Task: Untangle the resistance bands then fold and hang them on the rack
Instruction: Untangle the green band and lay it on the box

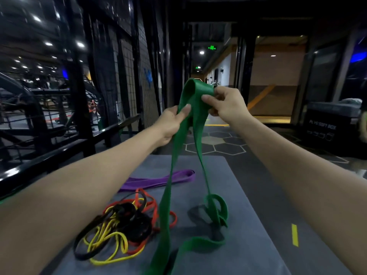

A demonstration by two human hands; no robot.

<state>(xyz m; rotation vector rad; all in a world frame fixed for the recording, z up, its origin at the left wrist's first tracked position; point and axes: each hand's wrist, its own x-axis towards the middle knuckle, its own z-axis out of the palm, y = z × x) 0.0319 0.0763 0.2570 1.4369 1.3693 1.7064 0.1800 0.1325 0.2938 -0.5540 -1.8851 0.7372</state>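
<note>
Green resistance band (195,108) is pinched in your left hand (170,124) and right hand (224,104), fingers curled round its raised fold; its tails trail onto the grey mat (248,195) beside the tangled bands (119,223).

A gym is shown. A grey exercise mat (248,195) is laid on dark flooring marked with hexagons; resistance bands (119,221) are heaped on the mat. Beyond the mat to the right, a black box printed "PLYO SOFT BOX" (325,128) is set. To the mat's left, black metal railings (59,143) and machines are seen under ceiling spotlights
</note>
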